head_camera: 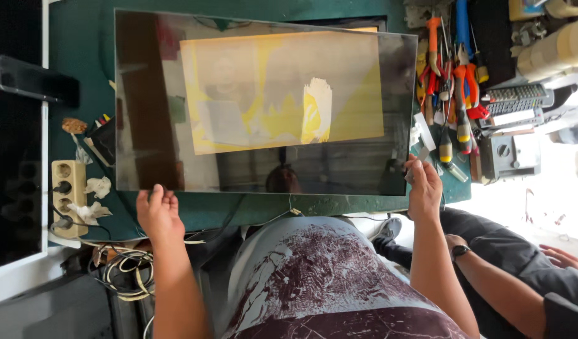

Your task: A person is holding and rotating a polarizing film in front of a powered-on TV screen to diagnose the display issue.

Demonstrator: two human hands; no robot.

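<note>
Green counter [81, 94], cluttered at both ends. Flat on it, covering most of the top: large dark glossy panel [264, 103], reflecting a yellow rectangle and a pale smear. Left hand [158, 212] at the panel's near left corner, fingers [163, 191] curled closed over the edge, gripping it. Right hand [424, 188] at the near right corner, fingers [413, 168] pinched shut on the edge there. Both forearms reaching up from a patterned maroon shirt [326, 282].

Far left, beyond the counter: black screen [12, 157] in a white frame. Right of the panel: heap of tools [455, 81], red and orange handles, screwdrivers and pliers, then a grey box [508, 154] and a tape roll [556, 50]. Lower right: another person's arm [508, 289] with a wristwatch [459, 250], well apart from the panel.

Left of the panel: beige power strip [68, 194] with plugs in it, crumpled tissue [99, 186] just beside it. Below the counter edge: coil of pale cable [129, 273].
</note>
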